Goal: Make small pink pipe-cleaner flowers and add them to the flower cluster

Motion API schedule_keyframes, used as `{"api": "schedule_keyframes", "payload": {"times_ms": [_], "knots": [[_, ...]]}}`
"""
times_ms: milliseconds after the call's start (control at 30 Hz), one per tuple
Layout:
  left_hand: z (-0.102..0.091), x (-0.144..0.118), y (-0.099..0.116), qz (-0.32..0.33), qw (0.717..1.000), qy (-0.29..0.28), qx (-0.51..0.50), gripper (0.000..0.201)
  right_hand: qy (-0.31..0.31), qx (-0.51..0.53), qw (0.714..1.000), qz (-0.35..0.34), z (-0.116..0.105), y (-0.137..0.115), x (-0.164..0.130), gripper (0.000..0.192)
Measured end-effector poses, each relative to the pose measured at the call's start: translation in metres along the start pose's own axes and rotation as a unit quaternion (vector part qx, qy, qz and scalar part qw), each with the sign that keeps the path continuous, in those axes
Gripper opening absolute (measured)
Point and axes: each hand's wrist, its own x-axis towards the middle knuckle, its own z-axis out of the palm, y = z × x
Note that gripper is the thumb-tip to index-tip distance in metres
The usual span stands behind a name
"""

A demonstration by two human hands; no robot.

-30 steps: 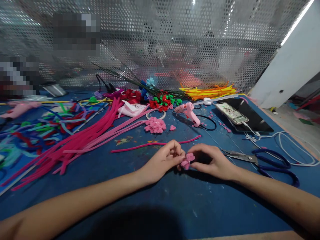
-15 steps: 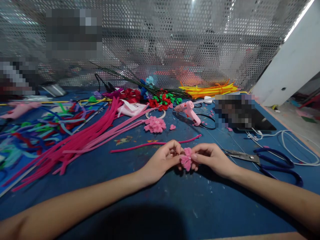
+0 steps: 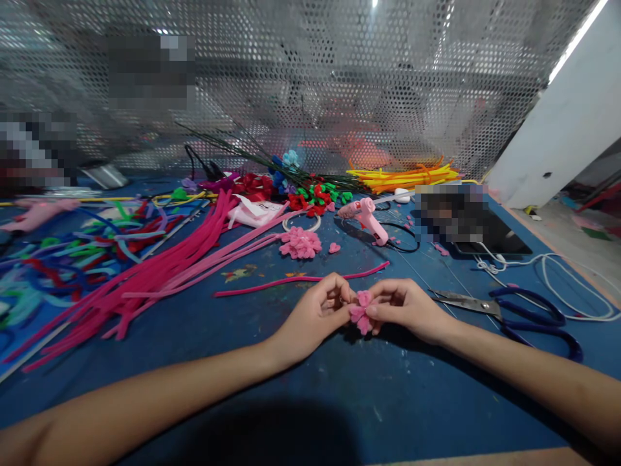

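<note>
Since the earlier frames the small pink flower piece [image 3: 361,312] has turned a little between the fingertips, and both hands have barely shifted over the blue tabletop [image 3: 301,388]. The left hand [image 3: 317,314] has its fingers curled narrow, the thumb and forefinger pinching the flower piece from its left side; the right hand [image 3: 410,307] meets it from the other side, fingers closed tightly on the same piece. The flower piece sits just above the tabletop, between the two hands. Taking it as the landmark: a single dark pink pipe cleaner [image 3: 301,279] lies just behind it; a finished pink flower [image 3: 301,243] and a tiny pink heart [image 3: 334,247] lie farther back; the pink glue gun [image 3: 366,217] stands farther back and slightly right; the scissors [image 3: 514,310] with dark blue handles rest to the right; a white cable [image 3: 563,285] curls beyond them. A bundle of pink pipe cleaners [image 3: 165,272] fans out to the left, and yellow and orange pipe cleaners [image 3: 407,176] lie far behind, by the perforated metal screen [image 3: 310,77].
</note>
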Motion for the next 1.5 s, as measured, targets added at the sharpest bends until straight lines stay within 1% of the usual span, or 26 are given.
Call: {"api": "schedule_keyframes", "payload": {"times_ms": [200,300,367,467,533,667,767,833,933,1000,1067,1100,1133,1167,1200,1267,1300,1333,1367,1400,1433,1467,1500], "knots": [[0.000,0.000,-0.001,0.010,1.000,0.004,0.023,0.021,0.014,-0.014,1.000,0.005,-0.001,0.001,-0.001,0.024],[-0.001,0.000,-0.001,0.017,0.999,-0.003,0.045,0.013,0.016,-0.016,1.000,-0.003,-0.002,0.002,0.000,0.024],[-0.003,0.000,0.000,0.021,0.998,-0.017,0.057,0.007,0.018,-0.011,1.000,-0.010,-0.003,0.002,0.000,0.026],[-0.006,0.002,0.000,0.024,0.997,-0.047,0.051,0.009,0.020,-0.006,1.000,-0.021,-0.003,0.002,0.000,0.027],[-0.006,0.003,0.000,0.021,0.998,-0.054,0.037,0.010,0.016,-0.008,0.999,-0.029,-0.003,0.002,0.000,0.026],[-0.005,0.004,-0.003,0.006,0.999,-0.027,0.033,0.022,0.002,-0.014,0.999,-0.042,-0.002,0.001,0.000,0.027],[-0.005,0.003,-0.006,0.002,0.999,-0.017,0.050,0.020,-0.003,-0.017,0.999,-0.047,-0.002,-0.001,0.000,0.027],[-0.005,0.002,-0.007,0.013,0.996,-0.019,0.081,0.017,-0.004,-0.022,0.999,-0.049,-0.002,0.000,0.000,0.027],[-0.007,0.002,-0.005,0.056,0.984,-0.014,0.169,0.012,-0.003,-0.043,0.998,-0.046,-0.002,0.001,0.001,0.030],[-0.010,0.003,-0.002,0.092,0.965,-0.002,0.245,0.011,-0.006,-0.070,0.997,-0.037,-0.001,0.000,0.002,0.032],[-0.015,0.006,0.002,0.124,0.939,0.002,0.321,0.014,0.003,-0.133,0.991,-0.033,0.000,-0.008,-0.001,0.034],[-0.019,0.007,0.003,0.138,0.924,-0.001,0.356,0.016,0.016,-0.191,0.981,-0.037,-0.002,-0.015,-0.005,0.035],[-0.023,0.009,0.004,0.151,0.908,-0.008,0.391,0.017,0.035,-0.266,0.962,-0.043,-0.005,-0.024,-0.012,0.036],[-0.027,0.011,0.005,0.165,0.889,-0.016,0.426,0.019,0.058,-0.362,0.929,-0.051,-0.011,-0.034,-0.022,0.036],[-0.031,0.012,0.006,0.179,0.868,-0.026,0.462,0.020,0.085,-0.467,0.879,-0.049,-0.019,-0.045,-0.035,0.034],[-0.039,0.015,0.009,0.201,0.820,-0.048,0.533,0.023,0.144,-0.639,0.755,-0.027,-0.043,-0.063,-0.069,0.030],[-0.042,0.016,0.010,0.207,0.799,-0.059,0.562,0.025,0.175,-0.694,0.698,-0.003,-0.058,-0.070,-0.089,0.032],[-0.044,0.017,0.013,0.208,0.782,-0.070,0.583,0.026,0.193,-0.734,0.650,0.039,-0.073,-0.074,-0.108,0.033],[-0.046,0.017,0.015,0.204,0.772,-0.080,0.597,0.026,0.203,-0.759,0.614,0.079,-0.087,-0.075,-0.127,0.035],[-0.047,0.017,0.018,0.195,0.769,-0.087,0.602,0.026,0.181,-0.774,0.595,0.118,-0.100,-0.074,-0.143,0.037],[-0.047,0.017,0.021,0.183,0.772,-0.094,0.601,0.025,0.143,-0.782,0.588,0.147,-0.110,-0.072,-0.155,0.044],[-0.048,0.017,0.024,0.170,0.778,-0.100,0.597,0.025,0.117,-0.788,0.584,0.155,-0.117,-0.068,-0.164,0.049],[-0.048,0.016,0.027,0.158,0.784,-0.105,0.591,0.024,0.117,-0.796,0.574,0.155,-0.120,-0.064,-0.168,0.054]]}}
